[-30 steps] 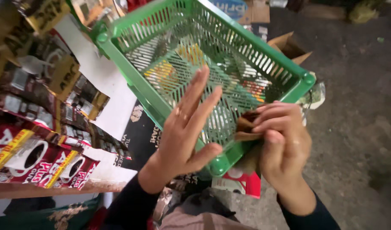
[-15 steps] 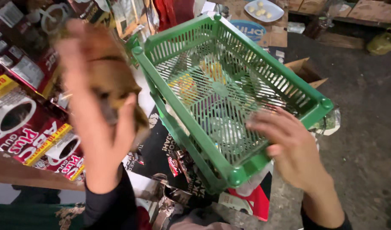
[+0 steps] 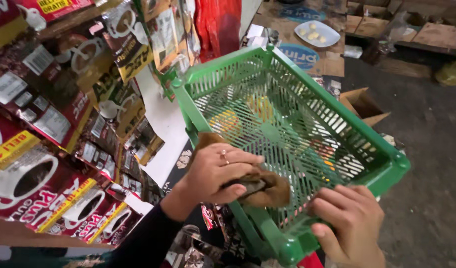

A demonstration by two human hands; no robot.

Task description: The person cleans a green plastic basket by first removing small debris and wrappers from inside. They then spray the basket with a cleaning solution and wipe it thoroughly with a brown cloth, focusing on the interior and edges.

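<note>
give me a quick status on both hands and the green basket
Left hand presses brown cloth on green basket rim. Right hand grips basket's near corner. Nothing blocking.

Count, head view. Green slatted plastic basket: 1. Brown cloth: 1, pressed on the basket's near rim. Hands: 2, left hand on the cloth, right hand at the basket's near corner. Ring: 1. White plate: 1, with about 6 small pale pieces. Open cardboard box: 1. Hanging coffee sachet packs: too many and too overlapped to count.
</note>
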